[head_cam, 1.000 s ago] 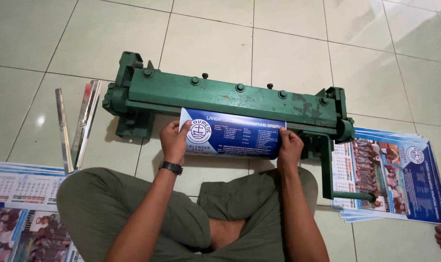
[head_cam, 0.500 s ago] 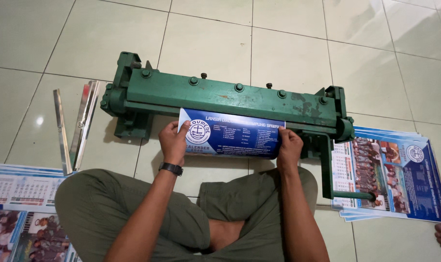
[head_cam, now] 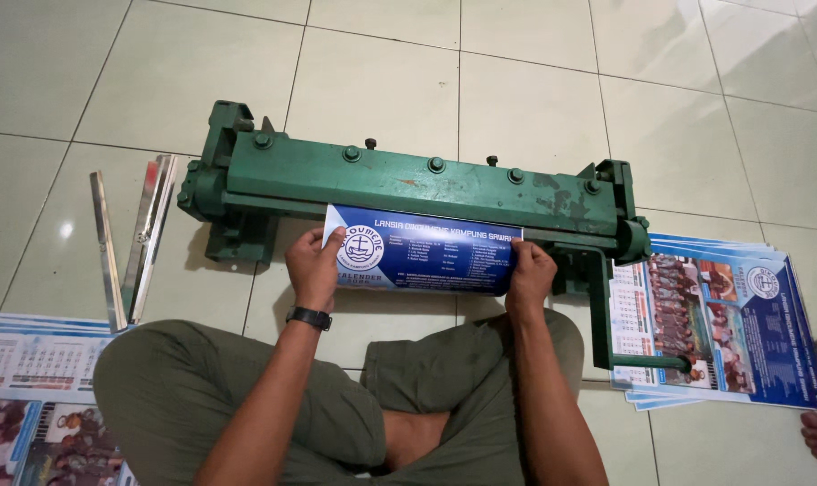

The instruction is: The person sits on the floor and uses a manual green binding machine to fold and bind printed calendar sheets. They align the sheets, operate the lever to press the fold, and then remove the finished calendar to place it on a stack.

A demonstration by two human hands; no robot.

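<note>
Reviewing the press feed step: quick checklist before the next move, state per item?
1. Left hand grips blue sheet at its left edge: ok.
2. Right hand grips the right edge: ok.
3. Sheet's top edge tucked under the green press: ok.
4. Edge square to the bar: cannot tell.
5. Fingers out of the jaw line: ok, they rest on the sheet in front.
6. Crank handle free of the printed stack: not ok, it lies over the stack.

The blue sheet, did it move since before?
No. The blue sheet sits at the same spot under the green machine, both hands gripping its ends as before.
</note>
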